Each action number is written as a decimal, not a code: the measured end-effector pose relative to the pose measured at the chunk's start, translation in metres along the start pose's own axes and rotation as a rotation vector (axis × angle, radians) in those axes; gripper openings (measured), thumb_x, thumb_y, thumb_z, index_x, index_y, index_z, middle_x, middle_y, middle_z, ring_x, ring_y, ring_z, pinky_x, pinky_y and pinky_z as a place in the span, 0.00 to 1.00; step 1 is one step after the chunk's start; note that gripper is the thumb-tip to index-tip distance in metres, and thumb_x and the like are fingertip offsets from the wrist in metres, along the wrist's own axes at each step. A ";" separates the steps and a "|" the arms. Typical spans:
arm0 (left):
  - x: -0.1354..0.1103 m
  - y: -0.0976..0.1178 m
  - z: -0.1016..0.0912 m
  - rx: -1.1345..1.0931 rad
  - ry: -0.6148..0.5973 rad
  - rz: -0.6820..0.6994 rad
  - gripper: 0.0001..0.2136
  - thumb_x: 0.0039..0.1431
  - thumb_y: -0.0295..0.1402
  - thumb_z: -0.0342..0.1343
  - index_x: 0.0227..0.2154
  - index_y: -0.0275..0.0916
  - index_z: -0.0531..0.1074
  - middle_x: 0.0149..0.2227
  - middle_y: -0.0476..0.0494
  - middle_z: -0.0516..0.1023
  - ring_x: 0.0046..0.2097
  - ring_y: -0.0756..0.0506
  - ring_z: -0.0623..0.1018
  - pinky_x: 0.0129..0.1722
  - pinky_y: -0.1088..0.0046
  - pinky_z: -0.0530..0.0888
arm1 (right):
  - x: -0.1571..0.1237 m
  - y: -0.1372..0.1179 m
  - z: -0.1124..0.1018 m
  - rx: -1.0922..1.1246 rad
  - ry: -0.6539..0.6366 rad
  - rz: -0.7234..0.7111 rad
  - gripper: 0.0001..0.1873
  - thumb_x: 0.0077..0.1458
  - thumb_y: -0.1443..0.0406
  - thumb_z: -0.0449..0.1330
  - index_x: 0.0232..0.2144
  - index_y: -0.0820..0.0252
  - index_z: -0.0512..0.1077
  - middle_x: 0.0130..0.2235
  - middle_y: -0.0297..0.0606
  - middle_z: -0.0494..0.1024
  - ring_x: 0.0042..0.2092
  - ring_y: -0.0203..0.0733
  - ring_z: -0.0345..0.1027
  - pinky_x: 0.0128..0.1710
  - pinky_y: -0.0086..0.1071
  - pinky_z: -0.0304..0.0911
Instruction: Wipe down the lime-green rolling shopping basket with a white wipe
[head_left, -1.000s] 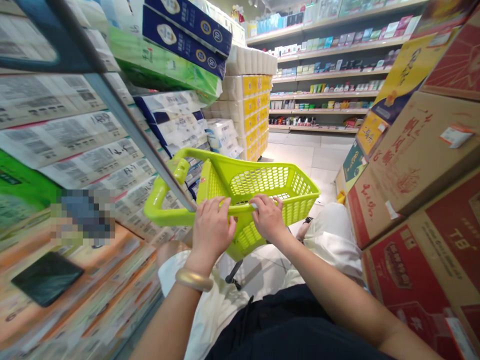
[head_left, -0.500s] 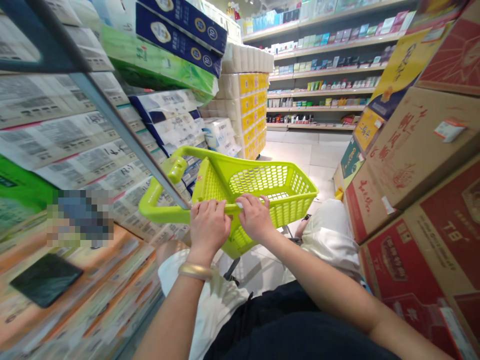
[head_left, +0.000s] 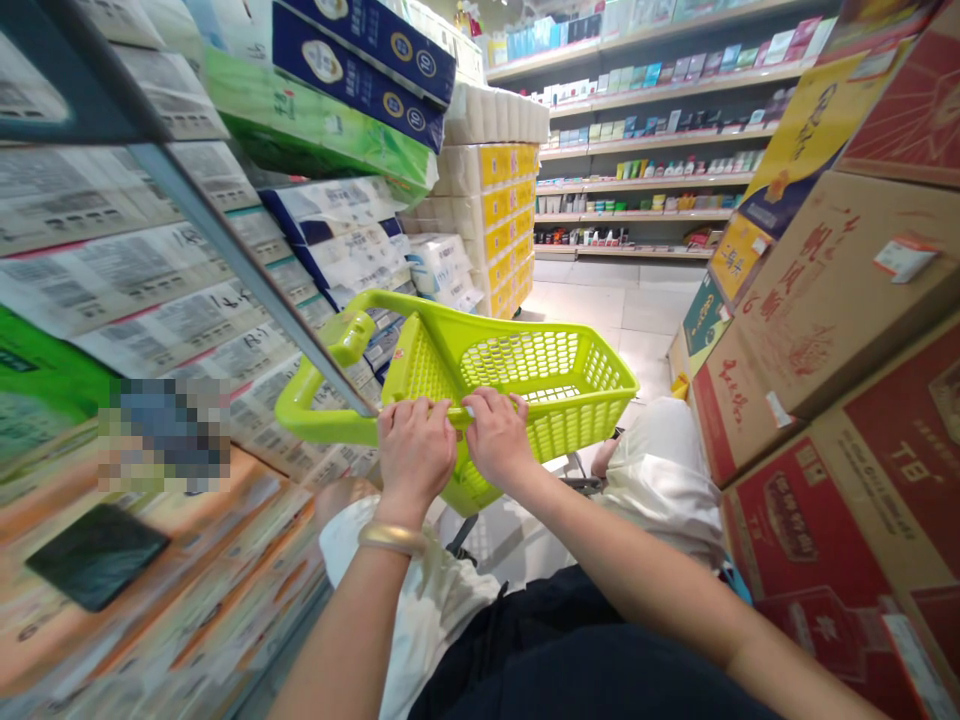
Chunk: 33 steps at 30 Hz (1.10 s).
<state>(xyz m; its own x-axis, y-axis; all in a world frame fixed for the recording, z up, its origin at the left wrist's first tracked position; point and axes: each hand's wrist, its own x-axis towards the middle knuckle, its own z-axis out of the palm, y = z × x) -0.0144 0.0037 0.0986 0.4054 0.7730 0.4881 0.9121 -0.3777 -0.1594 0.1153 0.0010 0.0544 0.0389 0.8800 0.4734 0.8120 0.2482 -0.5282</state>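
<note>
A lime-green plastic shopping cart (head_left: 577,425) stands sideways in front of my knees, its slotted basket pointing right and its handle loop to the left. My left hand (head_left: 416,450), with a gold bangle at the wrist, is closed over the basket's near rim. Right beside it, my right hand (head_left: 499,435) also curls its fingers over that rim. A small white bit shows by the right hand's fingertips; I cannot make out what it is. The visible part of the basket holds nothing. The fingers' undersides are hidden behind the rim.
Stacked tissue packs (head_left: 322,130) and a slanted metal pole (head_left: 247,270) are on the left. A dark flat panel (head_left: 97,557) lies on orange-edged packs. Cardboard boxes (head_left: 847,290) wall the right side. Product shelves (head_left: 645,140) stand at the back beyond the tiled floor (head_left: 637,300).
My right hand has shifted slightly left along the rim, closer to my left hand. The cart stays nearly in place.
</note>
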 end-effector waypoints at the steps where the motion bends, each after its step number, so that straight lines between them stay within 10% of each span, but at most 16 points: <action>1: 0.000 -0.001 0.000 -0.007 -0.001 -0.002 0.16 0.65 0.32 0.43 0.46 0.41 0.76 0.40 0.38 0.78 0.47 0.36 0.73 0.52 0.55 0.63 | 0.000 0.000 0.000 0.005 -0.003 -0.009 0.18 0.56 0.71 0.54 0.49 0.54 0.70 0.55 0.41 0.74 0.54 0.46 0.65 0.60 0.45 0.42; 11: 0.000 -0.002 0.005 -0.038 0.013 -0.033 0.15 0.63 0.32 0.45 0.45 0.39 0.76 0.39 0.38 0.78 0.47 0.36 0.72 0.53 0.54 0.62 | -0.017 0.058 -0.017 -0.110 0.128 0.114 0.16 0.57 0.73 0.53 0.45 0.54 0.72 0.53 0.39 0.76 0.52 0.44 0.67 0.60 0.43 0.42; 22: 0.001 -0.006 0.006 -0.017 0.021 -0.025 0.14 0.63 0.30 0.46 0.44 0.40 0.77 0.40 0.39 0.78 0.46 0.36 0.72 0.51 0.55 0.61 | 0.000 -0.002 0.005 -0.036 0.024 -0.008 0.17 0.57 0.71 0.56 0.48 0.55 0.71 0.53 0.40 0.75 0.52 0.46 0.67 0.61 0.46 0.41; 33: 0.000 -0.004 0.009 -0.023 0.048 -0.031 0.14 0.62 0.30 0.47 0.43 0.40 0.77 0.38 0.40 0.78 0.45 0.36 0.72 0.51 0.56 0.61 | -0.014 0.053 -0.003 -0.137 0.151 0.001 0.18 0.54 0.75 0.54 0.45 0.58 0.72 0.51 0.44 0.75 0.55 0.48 0.64 0.62 0.46 0.48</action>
<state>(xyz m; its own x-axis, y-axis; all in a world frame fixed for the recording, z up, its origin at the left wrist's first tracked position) -0.0177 0.0101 0.0918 0.3728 0.7595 0.5331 0.9225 -0.3656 -0.1242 0.1590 0.0009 0.0220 0.1185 0.8072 0.5783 0.8832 0.1805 -0.4329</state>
